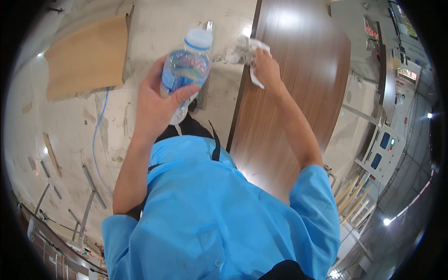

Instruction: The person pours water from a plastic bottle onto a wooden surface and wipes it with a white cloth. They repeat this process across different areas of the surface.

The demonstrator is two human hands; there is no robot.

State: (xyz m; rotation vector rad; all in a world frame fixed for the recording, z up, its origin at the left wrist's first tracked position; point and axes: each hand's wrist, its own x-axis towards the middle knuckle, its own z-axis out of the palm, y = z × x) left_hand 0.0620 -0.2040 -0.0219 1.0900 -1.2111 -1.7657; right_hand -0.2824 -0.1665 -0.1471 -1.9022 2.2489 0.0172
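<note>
My left hand (pixel 161 100) is wrapped round a clear plastic bottle (pixel 186 67) with a white cap and a blue ring under it. The bottle is tilted a little, cap upward, and part of it is hidden by my fingers. Over the edge of a brown wood-grain panel (pixel 298 70), my right hand (pixel 267 70) grips a crumpled white cloth (pixel 240 52) with grey smudges. One end of the cloth lies against the panel and the rest hangs past its left edge. My right fingers are closed, their tips partly out of sight.
A sheet of brown cardboard (pixel 88 56) lies on the stained pale floor (pixel 70 126) at the far left. A blue hose or cord (pixel 96 135) runs below it. Metal frames (pixel 88 205) stand at lower left. On the right are a white machine cabinet (pixel 382 151) and wooden strips (pixel 350 198).
</note>
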